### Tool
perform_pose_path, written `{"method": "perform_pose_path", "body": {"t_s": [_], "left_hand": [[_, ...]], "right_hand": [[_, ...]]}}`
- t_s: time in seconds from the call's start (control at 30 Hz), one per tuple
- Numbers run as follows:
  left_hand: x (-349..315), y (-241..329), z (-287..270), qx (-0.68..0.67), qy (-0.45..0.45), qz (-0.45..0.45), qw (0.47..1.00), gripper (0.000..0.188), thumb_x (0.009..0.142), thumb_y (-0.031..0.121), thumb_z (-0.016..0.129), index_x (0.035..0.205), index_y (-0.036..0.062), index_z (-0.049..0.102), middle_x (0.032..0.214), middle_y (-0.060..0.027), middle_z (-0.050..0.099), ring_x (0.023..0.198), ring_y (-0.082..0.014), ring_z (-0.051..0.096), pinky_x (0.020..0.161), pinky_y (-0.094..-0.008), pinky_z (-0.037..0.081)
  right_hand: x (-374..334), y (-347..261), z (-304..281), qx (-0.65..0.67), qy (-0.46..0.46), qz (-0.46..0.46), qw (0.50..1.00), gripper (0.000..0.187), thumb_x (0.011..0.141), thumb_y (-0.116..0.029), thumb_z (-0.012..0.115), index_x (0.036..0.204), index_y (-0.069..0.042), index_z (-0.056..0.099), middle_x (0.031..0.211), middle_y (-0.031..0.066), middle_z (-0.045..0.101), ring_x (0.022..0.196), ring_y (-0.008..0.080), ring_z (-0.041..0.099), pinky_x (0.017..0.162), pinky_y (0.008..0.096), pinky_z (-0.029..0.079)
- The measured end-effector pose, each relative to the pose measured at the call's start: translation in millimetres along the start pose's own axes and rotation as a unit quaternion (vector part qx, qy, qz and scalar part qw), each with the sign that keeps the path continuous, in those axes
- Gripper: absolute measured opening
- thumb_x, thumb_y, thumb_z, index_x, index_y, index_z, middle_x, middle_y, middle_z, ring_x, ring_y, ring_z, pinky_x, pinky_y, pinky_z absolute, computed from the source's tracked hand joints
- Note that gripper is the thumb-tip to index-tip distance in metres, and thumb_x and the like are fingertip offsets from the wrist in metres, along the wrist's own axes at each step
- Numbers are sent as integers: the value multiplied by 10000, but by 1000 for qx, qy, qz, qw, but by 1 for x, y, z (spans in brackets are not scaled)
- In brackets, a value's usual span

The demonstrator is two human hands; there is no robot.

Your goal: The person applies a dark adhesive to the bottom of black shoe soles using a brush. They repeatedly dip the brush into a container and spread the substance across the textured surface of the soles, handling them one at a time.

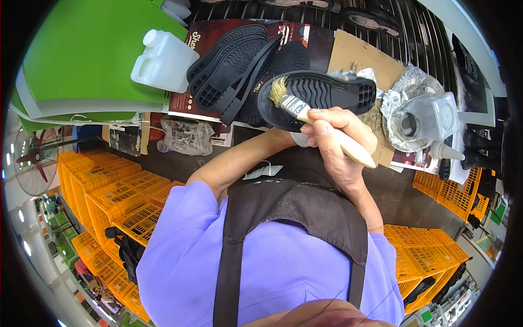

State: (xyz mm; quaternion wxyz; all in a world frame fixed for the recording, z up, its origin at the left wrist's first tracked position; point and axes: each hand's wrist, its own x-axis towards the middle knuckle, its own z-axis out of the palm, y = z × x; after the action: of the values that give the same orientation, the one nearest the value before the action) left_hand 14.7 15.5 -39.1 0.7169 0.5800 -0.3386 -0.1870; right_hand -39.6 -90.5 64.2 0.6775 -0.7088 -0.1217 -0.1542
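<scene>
My right hand (346,139) is closed around the pale handle of a paintbrush (357,150). The brush's yellowish bristles touch the inside of a black shoe sole (310,90) at its left end. From below, my left hand (284,137) grips the sole near its close edge; most of its fingers are hidden behind the sole and my right hand. Just left of that sole lie several more black shoe soles (229,68), stacked and overlapping on a dark red printed sheet (180,103).
A white plastic jug (166,62) stands at the left beside a green surface (98,60). To the right are a clear plastic container (436,117) with crumpled wrap, a nozzle-tipped bottle (447,151) and brown cardboard (354,49). Metal rollers (245,10) run behind. Orange crates (120,199) flank me.
</scene>
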Motion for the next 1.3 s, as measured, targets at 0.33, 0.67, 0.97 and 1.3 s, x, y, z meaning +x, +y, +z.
{"method": "perform_pose_path", "body": {"t_s": [0.33, 0.67, 0.97, 1.3], "left_hand": [[3, 5, -5, 113, -116, 0, 987, 237, 753, 164, 670, 882, 84, 487, 845, -32, 492, 800, -153, 496, 713, -295, 414], [3, 18, -48, 120, -304, -86, 941, 505, 723, 163, 732, 1149, -6, 521, 1047, -96, 595, 974, -183, 559, 869, -300, 459], [4, 40, -68, -95, -236, -336, 907, 564, 776, 168, 691, 1236, -37, 438, 1096, -107, 583, 940, -178, 574, 832, -329, 479], [-27, 29, -59, -353, 17, -256, 900, 532, 951, 407, 368, 1255, -23, 439, 1208, -136, 534, 1084, -212, 541, 950, -344, 425]], "right_hand": [[17, 7, -22, -18, -52, -6, 998, 114, 814, -35, 605, 882, 52, 636, 729, 108, 644, 597, 121, 604, 549, 217, 478], [39, 25, -51, -30, -125, 89, 988, 151, 835, -94, 609, 918, 27, 644, 787, 62, 648, 628, 70, 569, 560, 190, 463], [33, 38, -58, -33, -113, 146, 982, 181, 842, -141, 611, 923, 15, 654, 773, 61, 650, 648, 82, 587, 579, 202, 474], [29, 35, -68, -9, -240, 104, 965, 139, 811, -88, 618, 891, 18, 658, 808, 85, 660, 711, 149, 619, 648, 257, 491]]}}
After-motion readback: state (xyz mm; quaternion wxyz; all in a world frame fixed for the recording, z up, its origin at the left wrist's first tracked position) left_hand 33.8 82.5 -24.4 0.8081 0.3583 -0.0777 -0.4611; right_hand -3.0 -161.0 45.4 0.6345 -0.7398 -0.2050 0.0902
